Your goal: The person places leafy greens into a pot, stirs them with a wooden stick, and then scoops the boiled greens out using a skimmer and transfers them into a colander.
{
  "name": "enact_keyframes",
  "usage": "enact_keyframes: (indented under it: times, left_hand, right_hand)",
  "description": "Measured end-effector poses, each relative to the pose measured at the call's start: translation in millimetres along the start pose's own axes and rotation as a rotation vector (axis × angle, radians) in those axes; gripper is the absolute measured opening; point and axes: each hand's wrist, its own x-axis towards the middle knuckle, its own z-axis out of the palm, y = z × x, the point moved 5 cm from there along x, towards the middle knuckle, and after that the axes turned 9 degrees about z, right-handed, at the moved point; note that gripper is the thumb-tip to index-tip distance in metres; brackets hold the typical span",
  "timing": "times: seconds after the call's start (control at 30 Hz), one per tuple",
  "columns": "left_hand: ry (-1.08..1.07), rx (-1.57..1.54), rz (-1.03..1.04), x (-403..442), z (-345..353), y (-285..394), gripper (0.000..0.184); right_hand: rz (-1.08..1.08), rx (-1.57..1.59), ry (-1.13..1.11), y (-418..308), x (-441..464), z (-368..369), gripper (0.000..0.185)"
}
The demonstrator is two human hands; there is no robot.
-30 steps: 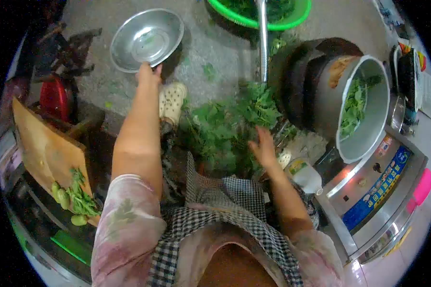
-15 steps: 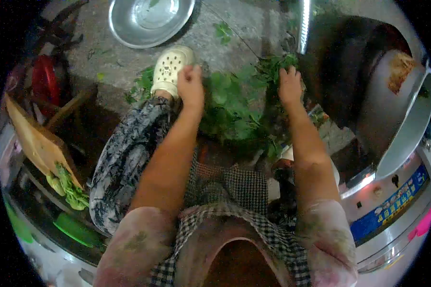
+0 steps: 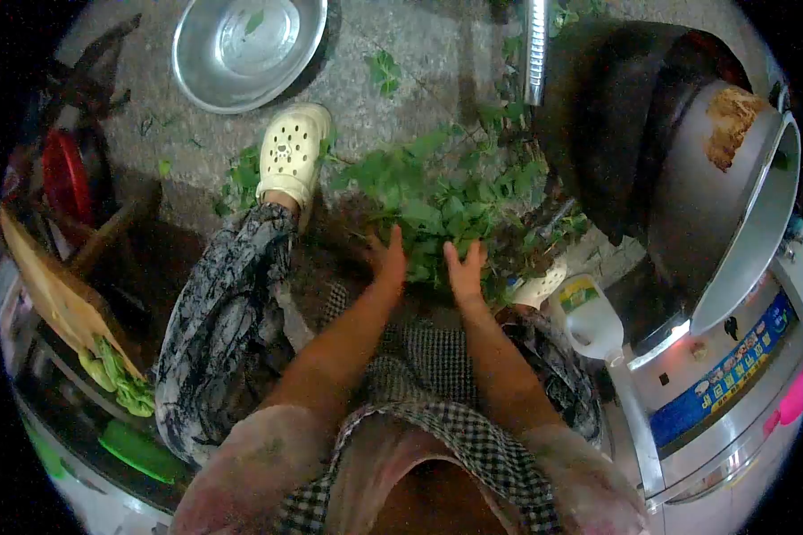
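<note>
Leafy greens (image 3: 433,214) heaped mid-frame, long axis roughly crosswise, just above left hand (image 3: 387,259) and right hand (image 3: 466,269), about equally near; both part-open, any hold: cannot tell

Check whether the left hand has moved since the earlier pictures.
Yes: judged against the stray sprig on the floor, the left hand has come toward the body and rightward.
</note>
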Motion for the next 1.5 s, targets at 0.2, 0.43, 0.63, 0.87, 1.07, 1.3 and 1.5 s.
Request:
enact_keyframes:
  times: [0.2, 0.43, 0.63, 0.87, 1.07, 1.3, 1.5]
  left_hand:
    - [-0.618, -0.584, -0.421, -73, 54, 28, 0.073]
    - [-1.305, -0.403, -0.156, -127, 11, 108, 0.066]
    - [-0.719, -0.699, 0.245, -79, -28, 185, 0.044]
    - [0.026, -0.907, 0.499, 26, -116, 245, 0.017]
    - [-0.188, 0.427, 0.823, 109, -232, 324, 0.028]
    - [-0.101, 0.997, 1.069, 98, -278, 217, 0.054]
    - [-0.081, 1.039, 0.958, 150, -231, 144, 0.048]
  right_hand:
    - [0.019, 0.000, -0.137, -31, -8, -1, 0.069]
    - [-0.201, -0.004, -0.039, -121, -65, -127, 0.044]
    - [-0.495, -0.061, 0.320, -203, -161, -287, 0.040]
    - [-0.863, 0.143, 0.883, -225, -232, -455, 0.031]
    - [-0.467, -0.085, 0.898, -195, -121, -476, 0.055]
    - [-0.922, -0.255, 0.721, -258, -205, -357, 0.034]
    - [-0.589, -0.319, -0.211, -250, -123, -86, 0.049]
